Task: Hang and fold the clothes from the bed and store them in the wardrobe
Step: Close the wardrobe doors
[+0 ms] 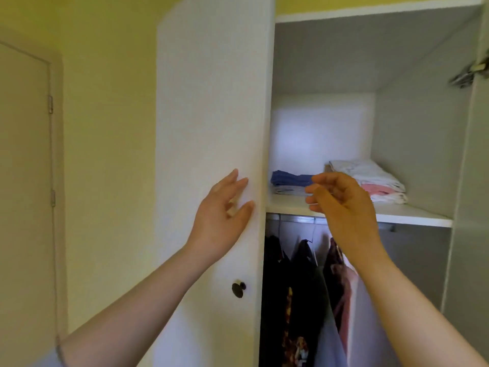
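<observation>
I face a white wardrobe with its right half standing wide. On its shelf [412, 217] lie two folded piles: a blue garment [289, 178] on a pale one at the left, and a white and pink stack [375, 178] at the right. Below the shelf, dark, floral and pink clothes [299, 282] hang from a rail. My left hand [222, 215] is spread, fingers apart, against the front of the left wardrobe door [211, 102] near its edge. My right hand [341, 205] hovers in front of the shelf edge, fingers loosely curled, holding nothing.
A dark round knob [239, 288] sits low on the left door. The right wardrobe door [473, 207] is swung out at the frame's right edge, with a metal hinge [468, 74] up high. A room door [23, 181] and yellow wall are at the left.
</observation>
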`<state>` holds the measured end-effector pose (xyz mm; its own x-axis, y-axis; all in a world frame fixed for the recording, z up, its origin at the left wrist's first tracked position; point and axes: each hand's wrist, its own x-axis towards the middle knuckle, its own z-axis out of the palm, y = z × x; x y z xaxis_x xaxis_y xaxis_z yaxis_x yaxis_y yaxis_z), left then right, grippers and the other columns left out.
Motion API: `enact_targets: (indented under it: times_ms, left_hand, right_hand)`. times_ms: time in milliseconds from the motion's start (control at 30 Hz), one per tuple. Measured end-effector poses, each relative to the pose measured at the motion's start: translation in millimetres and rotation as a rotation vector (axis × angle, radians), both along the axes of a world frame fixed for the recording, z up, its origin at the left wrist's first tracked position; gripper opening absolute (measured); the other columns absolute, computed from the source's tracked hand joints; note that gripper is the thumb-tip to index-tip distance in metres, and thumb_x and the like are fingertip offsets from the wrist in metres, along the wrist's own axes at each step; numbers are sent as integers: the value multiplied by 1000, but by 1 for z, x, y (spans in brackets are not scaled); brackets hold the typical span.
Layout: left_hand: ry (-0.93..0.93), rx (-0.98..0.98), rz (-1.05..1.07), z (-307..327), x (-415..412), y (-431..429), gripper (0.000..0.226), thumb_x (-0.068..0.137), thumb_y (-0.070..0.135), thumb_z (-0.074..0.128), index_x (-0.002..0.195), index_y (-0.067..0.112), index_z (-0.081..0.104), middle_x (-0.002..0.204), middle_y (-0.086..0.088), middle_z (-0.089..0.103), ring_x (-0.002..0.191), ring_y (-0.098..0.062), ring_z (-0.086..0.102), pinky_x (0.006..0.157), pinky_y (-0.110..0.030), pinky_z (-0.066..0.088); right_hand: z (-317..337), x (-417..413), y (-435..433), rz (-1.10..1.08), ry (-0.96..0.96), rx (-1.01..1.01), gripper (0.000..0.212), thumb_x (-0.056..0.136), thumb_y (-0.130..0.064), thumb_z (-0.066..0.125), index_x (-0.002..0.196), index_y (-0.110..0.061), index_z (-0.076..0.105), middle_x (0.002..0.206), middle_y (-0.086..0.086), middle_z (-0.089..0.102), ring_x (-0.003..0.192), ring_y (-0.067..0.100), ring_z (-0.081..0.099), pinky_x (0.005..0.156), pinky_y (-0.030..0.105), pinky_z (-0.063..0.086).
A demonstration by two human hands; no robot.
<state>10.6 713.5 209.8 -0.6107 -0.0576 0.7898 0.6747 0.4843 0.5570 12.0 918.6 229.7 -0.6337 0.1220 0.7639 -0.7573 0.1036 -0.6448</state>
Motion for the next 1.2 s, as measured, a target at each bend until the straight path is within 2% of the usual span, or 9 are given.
enact_targets:
  times_ms: [67,200,400,533,833,967,1033,1100,1200]
  left_hand:
    - [-29,-162,17,-4,-21,16,54,95,25,59,146,25,41,160,12,18,142,3,22,113,-17,25]
    - [-53,-402,60,-9,-63,39,72,97,28,54,155,21,11,161,5,-14,149,-10,-3,112,-14,1]
    - [-76,-502,90,-14,-114,61,82,96,31,53,154,19,-5,156,-1,-32,147,-20,-20,122,-42,4]
    - [-164,-568,101,-10,-143,70,83,97,36,50,155,17,-7,152,-3,-39,145,-23,-28,120,-52,3]
    - [-189,-607,39,-6,-174,70,77,97,36,51,156,12,7,154,-6,-37,145,-27,-28,120,-53,0]
    - [-165,-563,8,-5,-170,69,71,95,37,53,152,9,22,159,-6,-26,147,-27,-20,119,-50,4]
    - [-149,-440,-132,-6,-156,73,62,93,33,58,146,8,36,163,-6,0,150,-23,3,116,-31,16]
    - [-114,-281,-297,-8,-133,85,50,90,25,62,136,11,49,146,-1,42,135,-20,38,89,-11,27]
    - [-88,-211,-455,-11,-94,112,48,88,25,64,134,19,53,133,5,53,117,-11,50,87,-15,31]
  right_hand:
    - [-4,-4,16,-48,-24,-7,22,93,-1,55,93,-22,63,95,13,70,75,17,65,73,24,55]
    - [-11,-11,40,-142,-59,-22,21,92,1,54,94,-18,63,94,19,69,74,17,64,77,32,55]
    - [-18,-21,61,-322,-110,-19,20,92,-2,56,91,-22,62,90,12,71,80,27,67,88,51,54]
    - [-20,-26,64,-433,-120,-15,20,92,-6,57,88,-25,63,88,6,72,81,24,69,89,53,53]
    - [-30,-11,58,-584,-133,-34,19,92,-7,59,92,-25,64,89,7,72,74,19,66,85,50,55]
    - [-30,15,63,-685,-127,-11,17,92,-9,60,92,-26,64,84,0,73,75,20,68,82,47,57]
    - [-29,31,67,-731,-129,-7,16,92,-11,61,91,-26,64,83,-1,73,75,17,68,82,48,57]
    - [-29,49,73,-792,-124,1,13,91,-14,62,90,-27,65,86,-1,73,80,23,68,84,50,56]
    - [-29,79,89,-904,-107,-24,11,91,-16,62,90,-26,65,88,-3,72,83,20,68,87,49,56]
